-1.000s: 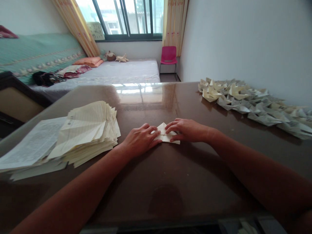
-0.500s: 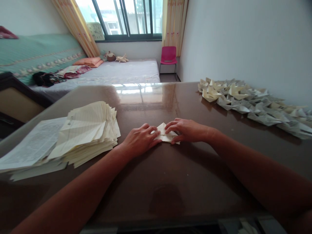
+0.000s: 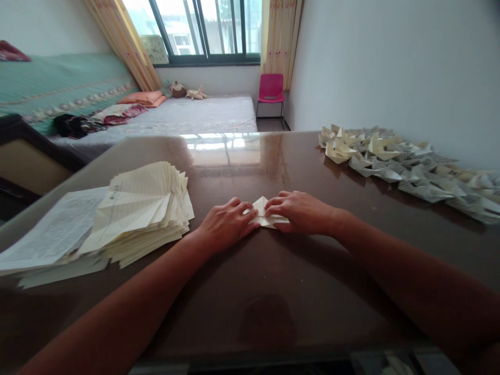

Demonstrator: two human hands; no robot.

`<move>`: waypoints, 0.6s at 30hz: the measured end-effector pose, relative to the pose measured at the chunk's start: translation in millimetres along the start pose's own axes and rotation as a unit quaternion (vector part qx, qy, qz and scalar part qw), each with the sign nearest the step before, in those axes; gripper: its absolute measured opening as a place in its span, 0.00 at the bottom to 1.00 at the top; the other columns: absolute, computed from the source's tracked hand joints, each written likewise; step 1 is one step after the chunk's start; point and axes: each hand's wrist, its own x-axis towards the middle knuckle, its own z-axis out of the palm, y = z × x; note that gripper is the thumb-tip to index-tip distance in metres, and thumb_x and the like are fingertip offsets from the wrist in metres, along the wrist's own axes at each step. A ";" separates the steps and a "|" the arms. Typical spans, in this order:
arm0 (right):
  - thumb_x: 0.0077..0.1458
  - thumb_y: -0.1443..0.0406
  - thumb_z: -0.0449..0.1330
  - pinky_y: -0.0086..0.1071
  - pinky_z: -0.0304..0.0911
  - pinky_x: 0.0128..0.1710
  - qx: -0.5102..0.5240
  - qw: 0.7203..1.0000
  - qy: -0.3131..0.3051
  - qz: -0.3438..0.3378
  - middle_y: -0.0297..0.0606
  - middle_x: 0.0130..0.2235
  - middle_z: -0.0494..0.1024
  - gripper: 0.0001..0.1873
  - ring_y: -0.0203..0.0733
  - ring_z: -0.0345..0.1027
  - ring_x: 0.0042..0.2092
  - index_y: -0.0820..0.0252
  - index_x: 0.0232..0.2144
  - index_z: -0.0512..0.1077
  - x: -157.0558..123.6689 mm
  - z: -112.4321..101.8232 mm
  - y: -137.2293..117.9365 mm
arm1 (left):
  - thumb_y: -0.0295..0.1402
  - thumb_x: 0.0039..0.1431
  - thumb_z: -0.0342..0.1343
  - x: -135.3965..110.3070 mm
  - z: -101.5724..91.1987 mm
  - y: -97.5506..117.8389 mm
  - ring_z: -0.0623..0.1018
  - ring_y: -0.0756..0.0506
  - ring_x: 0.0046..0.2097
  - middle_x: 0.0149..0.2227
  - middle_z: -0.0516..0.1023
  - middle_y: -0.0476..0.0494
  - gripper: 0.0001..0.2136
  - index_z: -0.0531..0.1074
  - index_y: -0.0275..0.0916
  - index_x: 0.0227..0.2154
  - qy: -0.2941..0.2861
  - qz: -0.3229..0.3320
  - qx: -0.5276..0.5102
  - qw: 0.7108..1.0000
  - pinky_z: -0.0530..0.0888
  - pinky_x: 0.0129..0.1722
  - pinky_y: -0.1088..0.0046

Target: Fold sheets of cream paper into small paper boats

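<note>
A small cream folded paper [image 3: 261,211] lies on the glossy brown table [image 3: 273,271] at its middle. My left hand [image 3: 226,225] rests on the paper's left side, fingers bent and pressing it down. My right hand [image 3: 299,211] covers its right side, fingers curled over the lower right corner. Only the pointed top and the middle strip of the paper show between the hands.
A thick stack of cream and printed sheets [image 3: 128,216] lies at the left of the table. Several folded paper boats [image 3: 398,161] are heaped along the right wall. Beyond the table stand a bed [image 3: 187,117], a pink chair [image 3: 271,88] and a window.
My right hand has slid a little down and left over the paper's lower right corner, hiding it. My left hand has stayed put.
</note>
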 end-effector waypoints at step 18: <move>0.63 0.65 0.51 0.34 0.48 0.35 -0.118 0.991 0.059 0.012 0.40 0.36 0.77 0.10 0.42 0.65 0.39 0.59 0.33 0.71 7.5 13.1 -3.2 | 0.39 0.66 0.44 10.1 2.6 18.5 0.70 0.44 0.43 0.39 0.76 0.42 0.14 0.73 0.40 0.42 0.020 -0.024 -0.029 0.999 0.70 0.38 0.69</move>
